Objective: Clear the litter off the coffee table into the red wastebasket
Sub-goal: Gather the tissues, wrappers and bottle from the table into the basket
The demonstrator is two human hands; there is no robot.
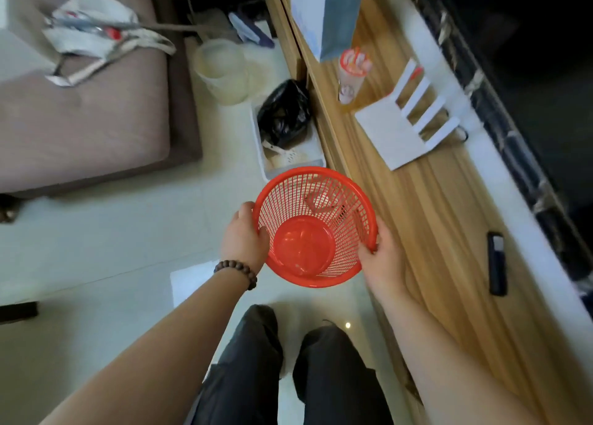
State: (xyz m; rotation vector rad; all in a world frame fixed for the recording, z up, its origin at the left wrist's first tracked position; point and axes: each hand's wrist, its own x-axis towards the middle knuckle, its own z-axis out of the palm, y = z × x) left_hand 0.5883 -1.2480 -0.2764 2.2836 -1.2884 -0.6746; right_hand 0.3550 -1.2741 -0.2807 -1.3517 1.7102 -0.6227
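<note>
I hold the red mesh wastebasket (313, 228) above the pale floor, just left of the wooden table's edge. My left hand (244, 241) grips its left rim and my right hand (382, 257) grips its right rim. The basket is tilted toward me and nothing lies inside it. On the wooden table (433, 219) stand a plastic drink cup (351, 74) with red print, a tall blue-and-white paper bag (330, 10), a white router (407, 126) with antennas, and a black remote (496, 262).
A white tray (290, 161) with a black plastic bag (284, 113) sits on the floor beyond the basket. A translucent tub (221, 71) stands further back. A mauve sofa (80, 113) with a cloth bag lies at the left. A dark marble-patterned edge borders the table's right side.
</note>
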